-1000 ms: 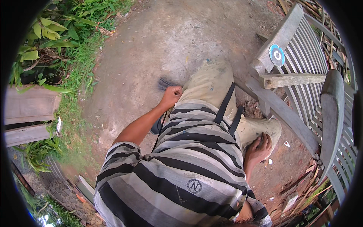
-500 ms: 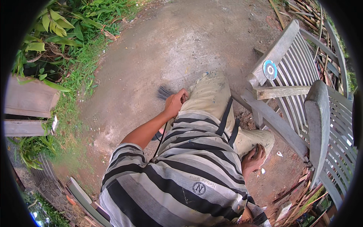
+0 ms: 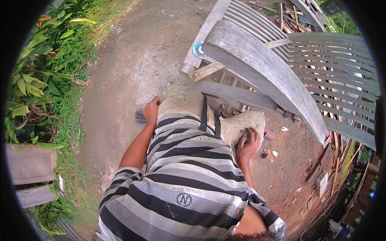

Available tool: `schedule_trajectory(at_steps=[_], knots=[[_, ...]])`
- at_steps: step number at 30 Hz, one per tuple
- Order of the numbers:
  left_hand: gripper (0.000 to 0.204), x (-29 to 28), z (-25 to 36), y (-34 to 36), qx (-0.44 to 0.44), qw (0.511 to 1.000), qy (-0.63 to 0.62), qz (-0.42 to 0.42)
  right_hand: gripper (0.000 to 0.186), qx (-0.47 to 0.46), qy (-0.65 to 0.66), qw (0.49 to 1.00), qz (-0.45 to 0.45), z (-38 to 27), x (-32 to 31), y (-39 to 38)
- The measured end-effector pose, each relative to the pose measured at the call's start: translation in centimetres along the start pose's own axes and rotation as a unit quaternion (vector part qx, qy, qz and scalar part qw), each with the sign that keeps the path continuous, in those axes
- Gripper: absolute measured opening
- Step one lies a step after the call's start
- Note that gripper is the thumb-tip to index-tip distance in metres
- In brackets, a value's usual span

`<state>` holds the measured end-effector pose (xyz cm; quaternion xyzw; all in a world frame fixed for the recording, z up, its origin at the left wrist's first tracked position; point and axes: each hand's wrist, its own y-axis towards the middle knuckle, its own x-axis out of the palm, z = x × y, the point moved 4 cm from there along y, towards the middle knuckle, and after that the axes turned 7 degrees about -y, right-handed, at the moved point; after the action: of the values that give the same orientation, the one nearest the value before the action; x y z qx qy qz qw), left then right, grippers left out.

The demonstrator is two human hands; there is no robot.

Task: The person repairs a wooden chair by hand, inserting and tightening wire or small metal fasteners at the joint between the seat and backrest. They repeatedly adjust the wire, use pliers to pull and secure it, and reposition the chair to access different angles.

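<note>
My left hand (image 3: 152,110) is closed beside my left knee. Dark grey bristles (image 3: 140,117) of a brush stick out below the fist, and its handle is hidden by the hand. Lying on my right thigh near the knee, my right hand (image 3: 248,144) has its fingers slightly bent and apart, with nothing visible in it. Both hands touch my paint-stained beige trousers (image 3: 183,100). In front and to the right stands a weathered grey slatted wooden chair (image 3: 261,60). A round blue-and-white disc (image 3: 199,50) lies on its frame.
Grass and leafy plants (image 3: 60,76) edge the bare dirt ground (image 3: 120,68) on the left. A brown board (image 3: 34,162) lies beyond the grass. Scrap wood (image 3: 331,176) is piled at the right. Small white bits (image 3: 275,153) lie by my right knee.
My view has turned to the right, so the chair fills more of it. The left hand keeps its hold on the brush. The right hand stays on my thigh, its fingers shifted a little.
</note>
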<state>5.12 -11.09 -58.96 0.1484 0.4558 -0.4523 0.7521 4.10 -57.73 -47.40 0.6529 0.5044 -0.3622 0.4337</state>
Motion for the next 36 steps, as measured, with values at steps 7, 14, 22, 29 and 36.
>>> schedule_trajectory(at_steps=[7,14,22,29,36], knots=[[0.016,-1.9,3.9,-0.5,0.133,0.962,-0.177,-0.159,0.026,0.061,0.045,0.997,0.013,1.9,-0.3,-0.6],[0.012,-3.8,5.7,-2.0,0.128,0.949,-0.183,-0.223,0.026,0.083,0.080,0.993,0.027,2.8,-0.3,-1.0],[0.003,-1.2,0.4,2.2,0.080,0.997,-0.003,0.008,0.028,0.089,0.101,0.990,0.031,2.4,-0.2,-1.2],[0.015,1.6,2.3,1.8,0.005,0.994,0.105,-0.020,0.029,0.107,0.089,0.989,0.039,4.4,-1.0,-1.7],[0.026,4.0,-1.5,0.9,0.110,0.893,0.168,-0.404,0.027,0.121,0.096,0.986,0.062,4.7,-1.1,-1.6]])
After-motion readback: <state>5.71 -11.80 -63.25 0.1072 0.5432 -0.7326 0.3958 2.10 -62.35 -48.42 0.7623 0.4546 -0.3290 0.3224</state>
